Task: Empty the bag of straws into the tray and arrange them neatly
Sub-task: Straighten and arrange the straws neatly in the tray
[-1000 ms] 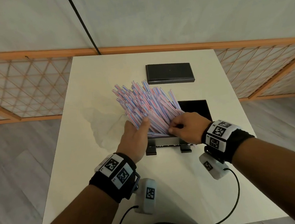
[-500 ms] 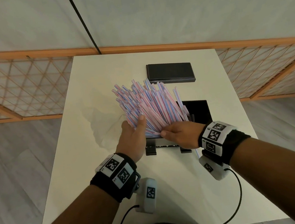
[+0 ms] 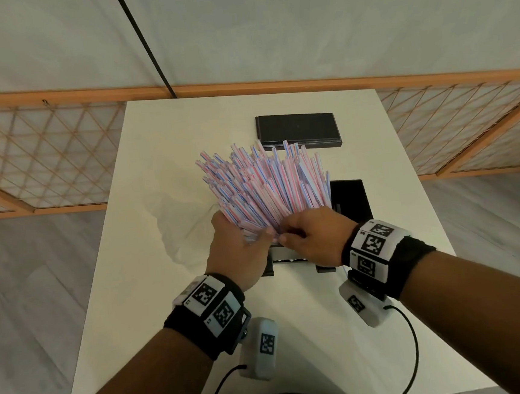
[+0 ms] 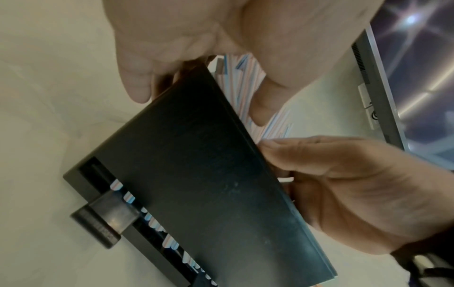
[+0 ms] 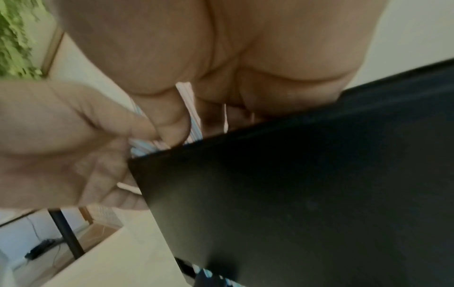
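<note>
Both hands meet at the near end of a fanned bundle of striped straws (image 3: 264, 187) standing in a black tray (image 3: 351, 198) on the white bench (image 3: 166, 142). The left hand (image 3: 238, 255) cups the bundle's left side — fingers curled around it. The right hand (image 3: 314, 239) pinches straw ends with bent fingers (image 4: 277, 153). A clear bag (image 3: 179, 222) lies left; a black lid (image 3: 296, 129) sits beyond.

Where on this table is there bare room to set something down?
Bare table in front of the tray, and the right strip beside it. Crowded: centre, where both hands gather the straws; clear bag left, lid behind.
</note>
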Motion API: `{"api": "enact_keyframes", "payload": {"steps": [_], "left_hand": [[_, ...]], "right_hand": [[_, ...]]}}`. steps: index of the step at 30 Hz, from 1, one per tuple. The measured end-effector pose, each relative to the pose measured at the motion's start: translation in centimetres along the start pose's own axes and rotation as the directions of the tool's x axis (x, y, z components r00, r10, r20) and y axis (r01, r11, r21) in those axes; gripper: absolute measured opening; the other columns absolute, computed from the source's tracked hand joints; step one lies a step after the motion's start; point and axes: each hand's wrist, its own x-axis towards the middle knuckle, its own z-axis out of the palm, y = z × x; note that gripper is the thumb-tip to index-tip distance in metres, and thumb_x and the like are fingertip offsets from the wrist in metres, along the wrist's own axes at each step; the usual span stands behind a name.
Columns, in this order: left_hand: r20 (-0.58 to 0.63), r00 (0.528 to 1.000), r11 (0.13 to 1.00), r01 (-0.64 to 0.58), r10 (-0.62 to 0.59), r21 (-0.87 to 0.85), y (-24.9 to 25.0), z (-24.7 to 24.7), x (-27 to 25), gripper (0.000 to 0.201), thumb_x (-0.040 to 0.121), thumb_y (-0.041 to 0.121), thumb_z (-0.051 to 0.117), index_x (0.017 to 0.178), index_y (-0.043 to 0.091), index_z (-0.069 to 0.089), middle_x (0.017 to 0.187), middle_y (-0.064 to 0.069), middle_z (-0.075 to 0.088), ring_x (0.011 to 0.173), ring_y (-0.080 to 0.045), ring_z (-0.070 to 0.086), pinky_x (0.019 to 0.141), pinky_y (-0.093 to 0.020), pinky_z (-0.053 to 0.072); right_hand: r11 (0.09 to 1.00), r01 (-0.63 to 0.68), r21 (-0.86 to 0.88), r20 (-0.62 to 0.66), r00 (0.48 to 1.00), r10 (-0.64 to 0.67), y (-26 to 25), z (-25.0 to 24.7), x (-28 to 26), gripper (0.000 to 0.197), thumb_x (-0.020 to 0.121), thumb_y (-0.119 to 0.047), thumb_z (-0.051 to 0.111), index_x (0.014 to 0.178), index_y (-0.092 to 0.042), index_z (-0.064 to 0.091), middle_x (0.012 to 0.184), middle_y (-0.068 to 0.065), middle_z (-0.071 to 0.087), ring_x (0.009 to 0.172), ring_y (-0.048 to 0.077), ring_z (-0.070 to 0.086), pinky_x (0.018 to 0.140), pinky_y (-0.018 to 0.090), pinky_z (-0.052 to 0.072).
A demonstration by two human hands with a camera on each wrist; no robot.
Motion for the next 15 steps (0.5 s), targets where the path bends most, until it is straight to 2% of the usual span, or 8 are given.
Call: {"api": "enact_keyframes", "payload": {"steps": [2, 4, 6, 8, 11, 15], "left_hand": [[-0.008, 1.0, 0.999, 0.001, -0.001, 0.038, -0.1, -0.2, 0.0, 0.061, 0.085, 0.024, 0.076, 0.134, 0.015, 0.04, 0.099, 0.027, 0.045, 0.096, -0.012, 0.058, 0.085, -0.028, 0.044], [-0.015, 1.0, 0.999, 0.016, -0.015, 0.035, -0.1, -0.4, -0.1, 0.064, 0.083, 0.026, 0.08, 0.131, 0.015, 0.039, 0.098, 0.026, 0.049, 0.092, -0.011, 0.059, 0.085, -0.028, 0.044], [-0.022, 0.999, 0.999, 0.04, -0.04, 0.004, 0.1, -0.6, -0.3, 0.07, 0.079, 0.028, 0.084, 0.129, 0.015, 0.038, 0.098, 0.024, 0.052, 0.083, 0.0, 0.056, 0.084, -0.028, 0.044], [-0.024, 0.999, 0.999, 0.043, -0.044, -0.016, 0.4, -0.6, -0.3, 0.073, 0.076, 0.028, 0.087, 0.128, 0.015, 0.037, 0.098, 0.024, 0.052, 0.082, 0.008, 0.052, 0.085, -0.028, 0.044], [-0.007, 0.999, 0.998, 0.052, -0.052, -0.031, 0.6, -0.5, -0.2, 0.07, 0.076, 0.024, 0.087, 0.124, 0.015, 0.037, 0.098, 0.022, 0.051, 0.083, 0.006, 0.051, 0.086, -0.028, 0.043], [0.014, 0.997, 0.997, 0.073, -0.073, -0.033, 0.6, -0.5, -0.2, 0.066, 0.077, 0.021, 0.085, 0.12, 0.015, 0.036, 0.097, 0.016, 0.054, 0.083, 0.001, 0.054, 0.08, -0.028, 0.045]], "right_hand": [[1.0, -0.013, -0.008, -0.104, 0.994, 0.013, 0.2, -0.9, -0.8, 0.021, 0.092, -0.037, 0.06, 0.08, -0.02, 0.065, 0.073, -0.006, 0.061, 0.07, 0.012, 0.058, 0.066, 0.024, 0.044], [0.988, -0.146, -0.057, -0.153, 0.979, 0.136, 1.1, -2.3, -1.3, 0.027, 0.087, -0.04, 0.063, 0.068, -0.02, 0.06, 0.07, -0.003, 0.062, 0.067, 0.012, 0.056, 0.06, 0.024, 0.04], [0.943, -0.314, -0.11, -0.183, 0.939, 0.291, 2.5, -3.8, -1.4, 0.029, 0.083, -0.041, 0.065, 0.07, -0.015, 0.064, 0.072, 0.001, 0.065, 0.067, 0.014, 0.057, 0.053, 0.023, 0.038], [0.897, -0.423, -0.123, -0.197, 0.897, 0.396, 3.5, -4.6, -1.2, 0.032, 0.081, -0.04, 0.068, 0.07, -0.01, 0.064, 0.069, 0.004, 0.063, 0.063, 0.018, 0.058, 0.048, 0.023, 0.036], [0.873, -0.481, -0.081, -0.127, 0.874, 0.469, 3.9, -4.5, -0.3, 0.028, 0.083, -0.034, 0.07, 0.075, -0.008, 0.062, 0.07, 0.005, 0.061, 0.063, 0.019, 0.057, 0.048, 0.024, 0.035], [0.867, -0.488, -0.097, 0.007, 0.871, 0.491, 3.6, -3.4, 1.0, 0.019, 0.092, -0.022, 0.059, 0.081, -0.007, 0.061, 0.076, 0.005, 0.059, 0.069, 0.021, 0.057, 0.054, 0.025, 0.041]]}}
